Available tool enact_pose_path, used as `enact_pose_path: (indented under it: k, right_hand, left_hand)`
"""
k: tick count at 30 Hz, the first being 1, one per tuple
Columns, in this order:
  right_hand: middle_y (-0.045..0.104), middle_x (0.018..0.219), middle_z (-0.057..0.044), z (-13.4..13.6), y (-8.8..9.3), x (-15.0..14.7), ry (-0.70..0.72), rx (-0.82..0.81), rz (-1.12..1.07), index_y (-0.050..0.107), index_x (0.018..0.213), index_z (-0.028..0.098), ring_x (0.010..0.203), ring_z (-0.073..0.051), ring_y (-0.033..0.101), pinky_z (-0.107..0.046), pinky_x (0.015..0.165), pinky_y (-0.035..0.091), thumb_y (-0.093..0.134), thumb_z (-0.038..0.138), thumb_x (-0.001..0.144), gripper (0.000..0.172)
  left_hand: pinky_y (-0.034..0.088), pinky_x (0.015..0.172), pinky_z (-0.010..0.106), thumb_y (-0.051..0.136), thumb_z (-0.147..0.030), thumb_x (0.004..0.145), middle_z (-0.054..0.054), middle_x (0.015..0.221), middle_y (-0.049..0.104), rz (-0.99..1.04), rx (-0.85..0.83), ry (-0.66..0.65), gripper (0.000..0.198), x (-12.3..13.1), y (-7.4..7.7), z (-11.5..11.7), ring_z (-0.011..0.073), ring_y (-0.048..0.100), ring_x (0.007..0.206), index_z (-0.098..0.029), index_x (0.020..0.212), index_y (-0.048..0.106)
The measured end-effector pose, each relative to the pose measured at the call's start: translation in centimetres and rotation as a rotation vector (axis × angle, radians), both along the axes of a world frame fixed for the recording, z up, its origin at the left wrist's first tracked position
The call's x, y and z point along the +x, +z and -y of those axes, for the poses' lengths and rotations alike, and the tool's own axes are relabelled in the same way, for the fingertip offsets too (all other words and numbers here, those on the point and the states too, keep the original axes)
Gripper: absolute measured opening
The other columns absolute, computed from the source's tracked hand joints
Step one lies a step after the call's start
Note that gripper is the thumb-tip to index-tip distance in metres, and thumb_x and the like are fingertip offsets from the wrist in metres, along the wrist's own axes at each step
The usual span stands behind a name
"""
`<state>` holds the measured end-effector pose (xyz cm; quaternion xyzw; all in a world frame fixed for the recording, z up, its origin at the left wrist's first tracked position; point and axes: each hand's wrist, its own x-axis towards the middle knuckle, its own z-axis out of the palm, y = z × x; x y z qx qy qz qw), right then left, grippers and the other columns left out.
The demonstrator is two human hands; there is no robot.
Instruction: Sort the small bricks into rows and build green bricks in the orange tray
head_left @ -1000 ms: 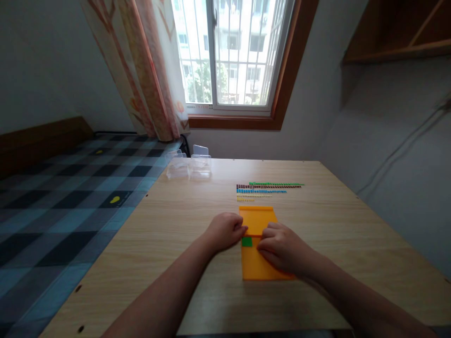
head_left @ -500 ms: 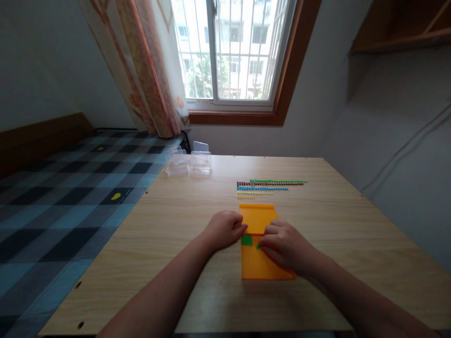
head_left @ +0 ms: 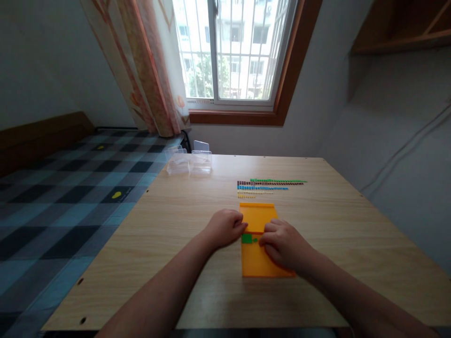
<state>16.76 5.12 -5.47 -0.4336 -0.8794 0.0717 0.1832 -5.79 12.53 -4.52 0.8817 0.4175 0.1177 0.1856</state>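
An orange tray [head_left: 256,264] lies flat on the wooden table [head_left: 169,244] in front of me. My left hand [head_left: 224,227] rests curled at the tray's left edge, its fingers touching the rim. Fingers closed, my right hand [head_left: 283,244] lies on the tray, pinching a tiny green piece [head_left: 255,240] just right of a green block [head_left: 246,239] that lies on the tray. Beyond the tray, rows of small coloured beads [head_left: 269,185] are lined up in green, dark red, blue and yellow.
Clear plastic boxes [head_left: 190,164] stand at the table's far left corner. A bed with a blue-and-black checked cover [head_left: 63,206] runs along the left. A window [head_left: 234,51] and a curtain [head_left: 141,65] are behind the table; a wall is at the right.
My right hand's fingertips have crept left toward the green block, and a small green piece now shows beside it. The left hand stays at the tray's edge.
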Motion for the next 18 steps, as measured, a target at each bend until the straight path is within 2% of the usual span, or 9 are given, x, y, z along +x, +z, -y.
enact_pose_path:
  k: [6,18]
  right_hand:
    - [0.066,0.08,-0.005,-0.09,-0.02,-0.32,-0.038,0.022,0.045,0.077,0.093,0.023,0.077,-0.019,0.053,-0.033,0.071,0.038,0.06,0.011,0.086,0.021]
    - [0.065,0.079,-0.005,0.19,-0.19,-0.31,-0.007,0.018,0.003,0.077,0.095,0.023,0.077,-0.02,0.053,-0.034,0.072,0.038,0.058,0.012,0.087,0.024]
  left_hand:
    - [0.026,0.057,0.029,0.061,-0.03,0.086,-0.001,0.061,0.055,0.014,0.011,0.003,0.031,-0.03,-0.12,0.06,0.0133,0.044,0.059,-0.018,0.059,0.051]
    - [0.026,0.057,0.029,0.061,-0.03,0.086,-0.001,0.06,0.053,0.009,0.016,-0.007,0.032,-0.06,-0.1,0.11,0.0131,0.043,0.058,-0.018,0.059,0.05]
